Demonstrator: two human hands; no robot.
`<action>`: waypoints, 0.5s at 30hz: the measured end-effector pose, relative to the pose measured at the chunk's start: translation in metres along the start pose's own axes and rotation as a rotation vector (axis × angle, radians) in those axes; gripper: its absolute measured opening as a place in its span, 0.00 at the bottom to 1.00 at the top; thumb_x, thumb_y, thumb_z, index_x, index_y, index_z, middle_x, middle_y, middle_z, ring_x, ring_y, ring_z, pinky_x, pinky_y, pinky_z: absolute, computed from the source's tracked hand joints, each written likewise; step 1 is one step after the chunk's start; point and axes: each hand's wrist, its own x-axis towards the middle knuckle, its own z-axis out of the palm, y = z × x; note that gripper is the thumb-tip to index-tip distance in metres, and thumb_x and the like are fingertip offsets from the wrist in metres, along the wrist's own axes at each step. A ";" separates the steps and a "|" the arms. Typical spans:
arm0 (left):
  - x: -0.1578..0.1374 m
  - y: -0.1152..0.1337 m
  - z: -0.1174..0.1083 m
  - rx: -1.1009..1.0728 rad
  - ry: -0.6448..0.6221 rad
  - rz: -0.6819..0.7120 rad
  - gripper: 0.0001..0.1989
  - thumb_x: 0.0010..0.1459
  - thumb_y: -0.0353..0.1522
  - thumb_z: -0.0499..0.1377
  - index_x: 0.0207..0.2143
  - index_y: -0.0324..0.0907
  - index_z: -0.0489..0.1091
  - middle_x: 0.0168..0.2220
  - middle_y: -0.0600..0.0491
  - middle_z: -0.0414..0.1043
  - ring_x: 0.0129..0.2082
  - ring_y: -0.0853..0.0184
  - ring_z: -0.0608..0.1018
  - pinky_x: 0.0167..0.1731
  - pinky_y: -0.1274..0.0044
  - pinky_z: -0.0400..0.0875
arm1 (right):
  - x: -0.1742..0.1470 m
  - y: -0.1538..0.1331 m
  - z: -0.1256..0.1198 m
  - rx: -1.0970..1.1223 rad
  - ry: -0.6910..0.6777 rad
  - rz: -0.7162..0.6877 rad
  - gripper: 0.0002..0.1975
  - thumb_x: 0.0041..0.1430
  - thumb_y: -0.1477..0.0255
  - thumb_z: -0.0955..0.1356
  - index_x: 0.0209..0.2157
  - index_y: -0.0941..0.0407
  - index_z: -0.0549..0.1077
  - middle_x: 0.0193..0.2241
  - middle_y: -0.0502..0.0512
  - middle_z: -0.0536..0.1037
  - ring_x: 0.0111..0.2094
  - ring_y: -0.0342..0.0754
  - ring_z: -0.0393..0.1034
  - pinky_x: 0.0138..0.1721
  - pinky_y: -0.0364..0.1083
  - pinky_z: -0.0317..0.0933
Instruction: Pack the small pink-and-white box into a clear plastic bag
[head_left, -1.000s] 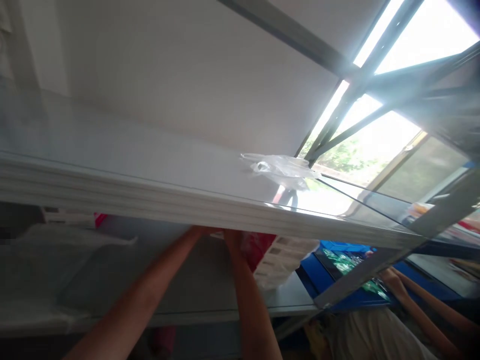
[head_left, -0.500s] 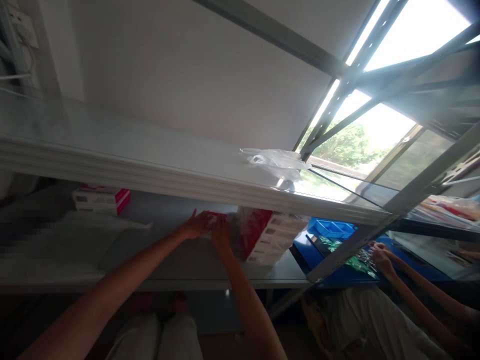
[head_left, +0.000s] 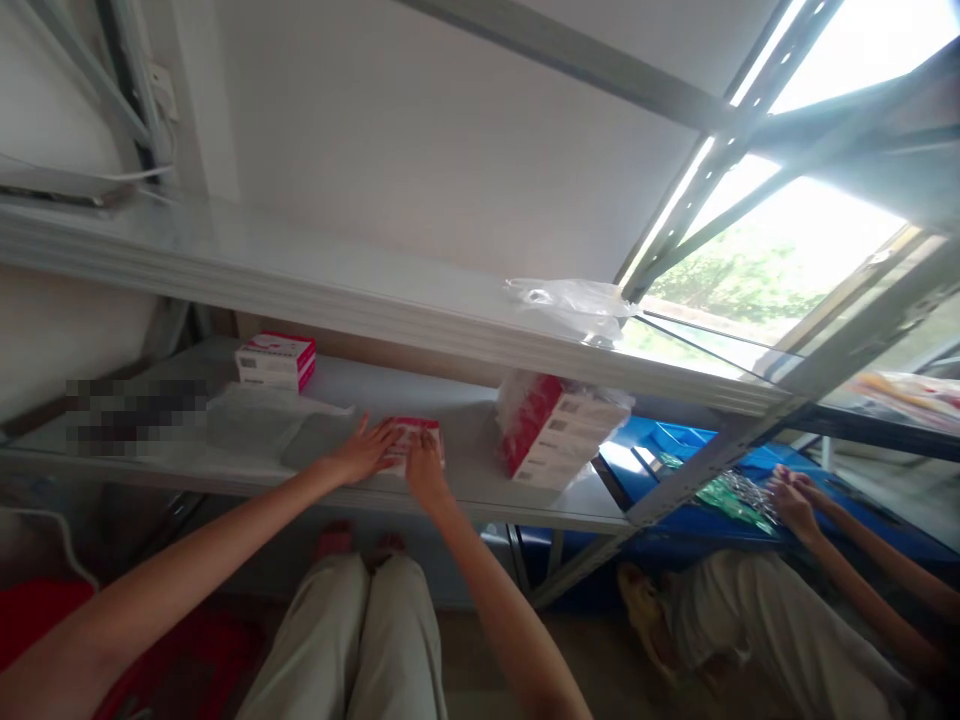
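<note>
A small red-and-white box [head_left: 415, 426] lies on the lower grey shelf in front of me. My left hand [head_left: 365, 450] rests against its left side, fingers stretched out over the edge and thumb apart. From the near right, my right hand [head_left: 425, 465] has its fingers bent close together on the box and partly covers it. Right of my hands, a row of similar boxes [head_left: 555, 435] stands wrapped in clear plastic. Farther left sit two stacked red-and-white boxes [head_left: 276, 362], with a translucent plastic bag [head_left: 251, 420] nearer to me.
An upper shelf [head_left: 360, 290] runs across above my hands, carrying a crumpled clear bag [head_left: 574, 300]. A metal post [head_left: 697, 465] rises at the right. Beyond it, a co-worker's hands [head_left: 795, 500] are over green and silvery pieces [head_left: 739, 497] on a blue surface.
My view has shifted, so the shelf and boxes sit differently in the picture. The left hand's fingers now lie flatter against the small box, more of which shows; both hands stay on it.
</note>
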 end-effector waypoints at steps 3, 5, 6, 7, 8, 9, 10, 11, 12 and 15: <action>-0.002 0.002 -0.015 0.039 0.055 0.027 0.25 0.65 0.43 0.46 0.60 0.40 0.56 0.62 0.40 0.56 0.63 0.57 0.55 0.59 0.53 0.27 | -0.003 0.001 -0.019 0.045 0.022 -0.003 0.23 0.56 0.84 0.57 0.53 0.62 0.68 0.54 0.64 0.67 0.57 0.52 0.58 0.60 0.54 0.50; 0.004 0.010 -0.028 0.063 0.123 0.024 0.21 0.65 0.41 0.48 0.55 0.39 0.63 0.57 0.41 0.63 0.61 0.57 0.59 0.60 0.54 0.30 | -0.001 0.005 -0.033 0.088 0.046 -0.043 0.18 0.58 0.81 0.60 0.46 0.58 0.73 0.52 0.60 0.69 0.55 0.51 0.61 0.61 0.56 0.46; 0.009 0.015 -0.035 0.075 0.142 0.029 0.19 0.65 0.40 0.49 0.51 0.39 0.66 0.53 0.42 0.67 0.58 0.58 0.63 0.60 0.55 0.32 | 0.001 0.007 -0.039 0.110 0.039 -0.052 0.15 0.58 0.79 0.61 0.42 0.56 0.76 0.50 0.59 0.71 0.53 0.51 0.63 0.62 0.58 0.43; 0.014 0.022 -0.040 0.085 0.146 0.042 0.16 0.64 0.38 0.51 0.46 0.38 0.69 0.49 0.44 0.70 0.54 0.59 0.67 0.61 0.55 0.34 | 0.003 0.009 -0.044 0.130 0.016 -0.054 0.13 0.58 0.78 0.62 0.38 0.56 0.77 0.47 0.58 0.74 0.52 0.50 0.65 0.62 0.59 0.40; 0.019 0.028 -0.046 0.094 0.139 0.060 0.13 0.63 0.36 0.52 0.43 0.38 0.71 0.44 0.46 0.72 0.50 0.60 0.70 0.61 0.56 0.36 | 0.005 0.010 -0.047 0.148 -0.019 -0.053 0.11 0.58 0.77 0.63 0.35 0.55 0.78 0.44 0.57 0.76 0.50 0.50 0.66 0.62 0.60 0.39; 0.023 0.034 -0.050 0.100 0.130 0.080 0.10 0.63 0.33 0.53 0.40 0.38 0.71 0.40 0.47 0.72 0.46 0.61 0.72 0.61 0.57 0.38 | 0.006 0.012 -0.049 0.158 -0.055 -0.050 0.10 0.58 0.77 0.64 0.33 0.54 0.78 0.41 0.55 0.77 0.48 0.49 0.68 0.61 0.60 0.39; 0.027 0.038 -0.053 0.102 0.126 0.095 0.09 0.62 0.31 0.53 0.38 0.38 0.72 0.38 0.48 0.72 0.44 0.62 0.72 0.61 0.57 0.39 | 0.007 0.013 -0.050 0.153 -0.081 -0.047 0.10 0.58 0.76 0.64 0.33 0.54 0.78 0.39 0.54 0.78 0.47 0.48 0.69 0.61 0.60 0.40; 0.029 0.042 -0.055 0.096 0.130 0.103 0.08 0.62 0.29 0.53 0.37 0.39 0.72 0.38 0.49 0.72 0.43 0.62 0.72 0.61 0.58 0.40 | 0.007 0.015 -0.051 0.129 -0.092 -0.048 0.09 0.58 0.76 0.65 0.33 0.53 0.77 0.38 0.53 0.78 0.46 0.48 0.69 0.60 0.59 0.41; 0.029 0.044 -0.057 0.083 0.138 0.105 0.08 0.61 0.27 0.53 0.37 0.40 0.72 0.37 0.49 0.72 0.43 0.62 0.72 0.61 0.58 0.41 | 0.007 0.016 -0.051 0.085 -0.091 -0.053 0.08 0.58 0.75 0.65 0.33 0.53 0.77 0.39 0.53 0.79 0.46 0.48 0.69 0.60 0.58 0.42; 0.019 0.040 -0.063 0.039 0.174 0.072 0.08 0.59 0.25 0.54 0.35 0.41 0.72 0.37 0.49 0.72 0.44 0.61 0.71 0.61 0.59 0.43 | 0.006 0.022 -0.056 -0.053 -0.091 -0.031 0.07 0.58 0.74 0.66 0.33 0.52 0.77 0.38 0.53 0.79 0.45 0.49 0.70 0.58 0.57 0.45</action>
